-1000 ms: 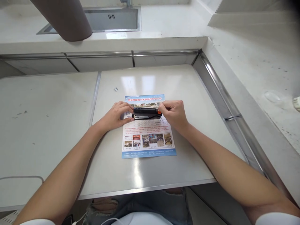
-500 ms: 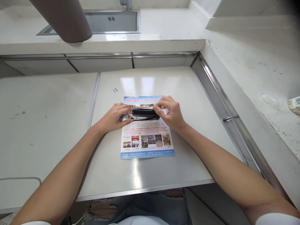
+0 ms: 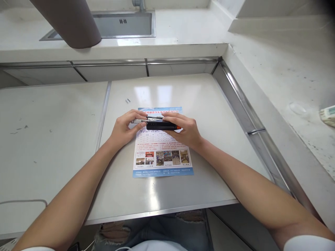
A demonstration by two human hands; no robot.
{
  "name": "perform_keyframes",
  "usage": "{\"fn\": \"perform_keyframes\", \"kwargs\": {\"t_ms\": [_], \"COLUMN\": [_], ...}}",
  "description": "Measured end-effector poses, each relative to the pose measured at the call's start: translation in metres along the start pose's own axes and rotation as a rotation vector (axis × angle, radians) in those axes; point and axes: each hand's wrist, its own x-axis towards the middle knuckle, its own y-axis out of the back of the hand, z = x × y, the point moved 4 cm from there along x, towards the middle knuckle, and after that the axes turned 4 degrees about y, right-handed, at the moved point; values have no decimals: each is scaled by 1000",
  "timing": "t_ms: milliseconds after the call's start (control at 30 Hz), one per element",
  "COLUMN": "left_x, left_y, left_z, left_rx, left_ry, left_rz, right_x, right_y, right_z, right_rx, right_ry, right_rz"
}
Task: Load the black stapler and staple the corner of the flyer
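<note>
A black stapler lies crosswise between both hands, just over the upper half of a printed flyer. My left hand grips its left end, where a metal part sticks out, with thumb on the near side and fingers on the far side. Around the right end, my right hand is closed, fingers over the far side; an orange tip shows beside the palm. The metal rail faces away from me and the black body faces me. Fingers partly hide both ends.
Two small staple strips lie beyond the flyer on the white table. A brown cylinder leans near the sink. A raised counter ledge borders the right side, and a grey cable lies at left.
The stapler has been turned over about its length, so its black body now sits nearer me and the metal rail farther away. Both hands have shifted their grip with it.
</note>
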Motion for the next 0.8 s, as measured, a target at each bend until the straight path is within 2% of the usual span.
{"fn": "perform_keyframes", "kwargs": {"t_ms": [100,200,267,400,533,700,800], "left_x": [2,2,2,0,-1,-1,0], "left_y": [-9,-16,-16,-9,-9,-11,-9], "left_z": [-5,-16,-22,-29,-30,-35,-42], "left_rx": [-303,-591,-691,-756,-812,-821,-830], "left_ry": [156,336,427,509,532,545,560], "left_rz": [4,-107,-174,-197,-219,-238,-180], "right_x": [-1,0,0,-2,-3,-4,-4], "right_y": [1,4,3,-1,-2,1,5], "right_z": [-2,-4,-8,-13,-16,-14,-12], "right_rx": [-36,-120,-153,-217,-223,-230,-274], "right_ry": [39,57,95,160,187,157,109], "right_rz": [-3,1,-18,-103,-126,-106,-23]}}
